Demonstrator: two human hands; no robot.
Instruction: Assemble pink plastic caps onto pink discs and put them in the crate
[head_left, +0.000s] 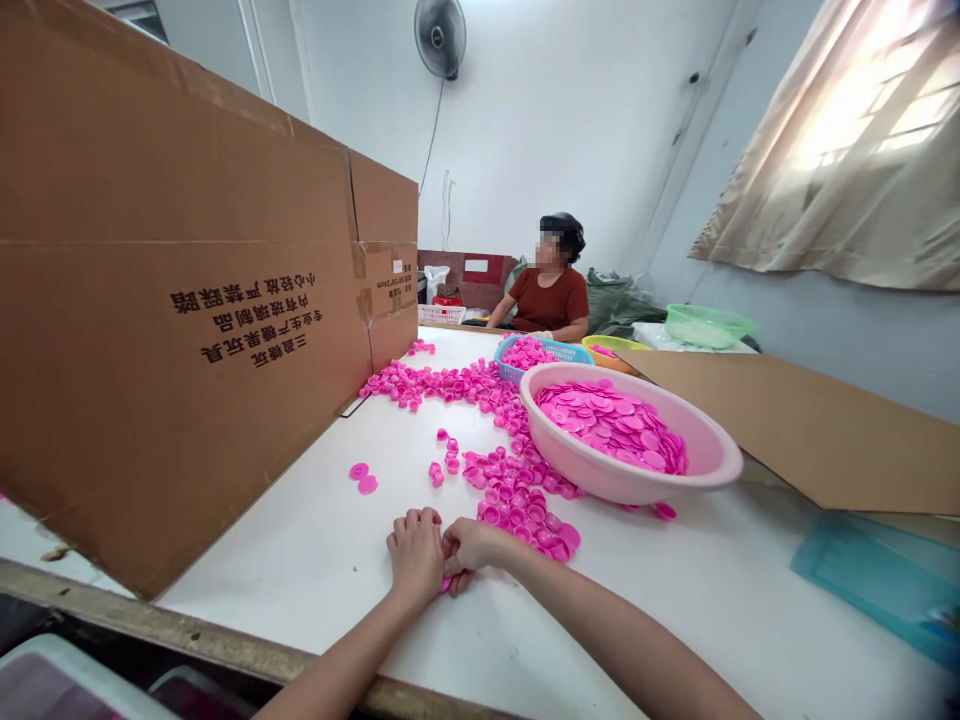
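My left hand (415,553) and my right hand (468,552) meet just above the white table (300,570), fingers curled together. A sliver of a pink plastic cap (446,584) shows below them, and the hands hide most of it. A loose heap of pink caps (517,510) lies just beyond my right hand, trailing away towards the far end of the table. A pink plastic basin (630,475) filled with flat pink discs stands to the right of the heap. Two pink pieces (363,478) lie apart on the left.
A tall cardboard sheet (187,300) stands along the table's left side. A blue basket (544,358) of pink caps and a yellow bowl (609,350) sit farther off. A seated person (551,300) is at the far end. Flat cardboard (795,430) lies on the right.
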